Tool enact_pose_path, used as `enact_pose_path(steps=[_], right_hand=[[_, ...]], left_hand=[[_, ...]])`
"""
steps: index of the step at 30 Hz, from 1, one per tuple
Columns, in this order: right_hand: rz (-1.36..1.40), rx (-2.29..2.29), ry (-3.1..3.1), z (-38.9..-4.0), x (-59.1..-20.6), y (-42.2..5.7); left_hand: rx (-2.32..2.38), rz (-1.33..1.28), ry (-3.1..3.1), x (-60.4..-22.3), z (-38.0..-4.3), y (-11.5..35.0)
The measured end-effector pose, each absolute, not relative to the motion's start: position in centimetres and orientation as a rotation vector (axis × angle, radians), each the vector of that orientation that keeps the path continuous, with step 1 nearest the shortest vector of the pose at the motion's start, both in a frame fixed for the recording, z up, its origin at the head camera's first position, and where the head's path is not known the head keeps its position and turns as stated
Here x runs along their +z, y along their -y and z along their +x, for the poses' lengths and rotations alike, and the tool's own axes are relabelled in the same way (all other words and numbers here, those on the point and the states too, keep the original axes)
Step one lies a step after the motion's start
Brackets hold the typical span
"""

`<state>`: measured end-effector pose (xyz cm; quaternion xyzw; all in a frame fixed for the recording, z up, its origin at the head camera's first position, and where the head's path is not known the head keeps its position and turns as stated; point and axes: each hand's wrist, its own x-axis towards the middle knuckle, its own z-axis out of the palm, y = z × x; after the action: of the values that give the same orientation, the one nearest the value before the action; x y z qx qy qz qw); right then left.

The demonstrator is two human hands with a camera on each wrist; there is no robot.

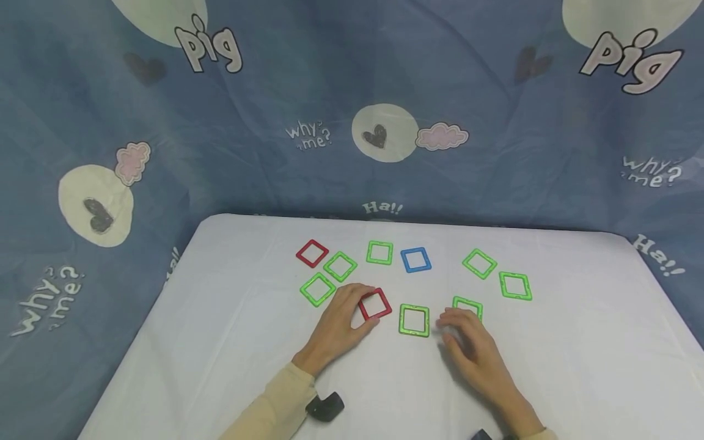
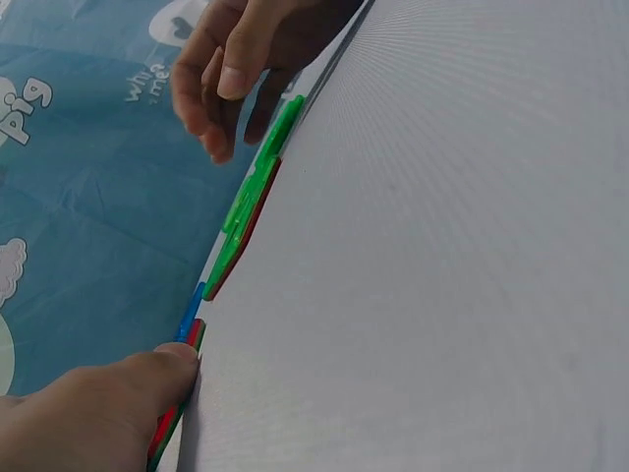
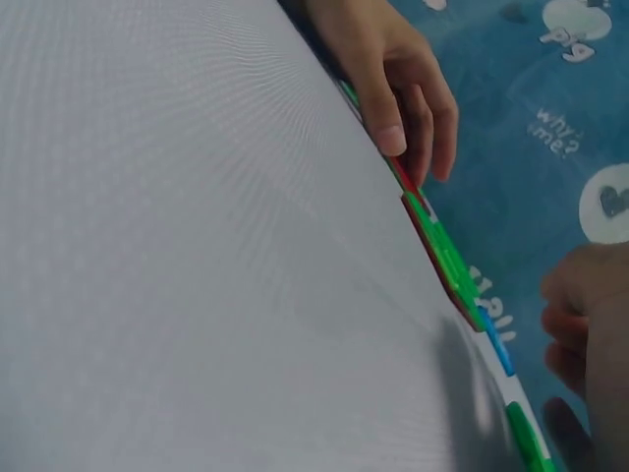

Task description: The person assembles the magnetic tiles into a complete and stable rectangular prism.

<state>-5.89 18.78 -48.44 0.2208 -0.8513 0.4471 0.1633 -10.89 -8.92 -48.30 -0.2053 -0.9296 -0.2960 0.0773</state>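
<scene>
My left hand (image 1: 338,324) grips a red square frame (image 1: 386,299) by its edges, thumb along the near side and fingers at the far left corner. In the left wrist view, a green edge shows beneath this red frame (image 2: 162,433). Just right of it lies a green square frame (image 1: 401,321), with a red layer under it in the wrist views. My right hand (image 1: 475,351) hovers right of that, fingers loosely bent and holding nothing. Partly hidden behind its fingers lies another green square frame (image 1: 467,300).
Farther back on the white table (image 1: 577,342) lie a red frame (image 1: 305,247), a blue frame (image 1: 404,261) and several green frames, two of them at the right. A patterned blue cloth (image 1: 308,73) hangs behind the table's far edge.
</scene>
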Motion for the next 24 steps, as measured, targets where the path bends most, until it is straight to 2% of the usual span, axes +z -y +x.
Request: enact_pose_path(steps=[24], right_hand=[[0.716,0.982,2.608,-7.9,-48.4,-17.1]], left_hand=[[-0.926,-0.631,2.765,-48.2,-10.9,8.9]])
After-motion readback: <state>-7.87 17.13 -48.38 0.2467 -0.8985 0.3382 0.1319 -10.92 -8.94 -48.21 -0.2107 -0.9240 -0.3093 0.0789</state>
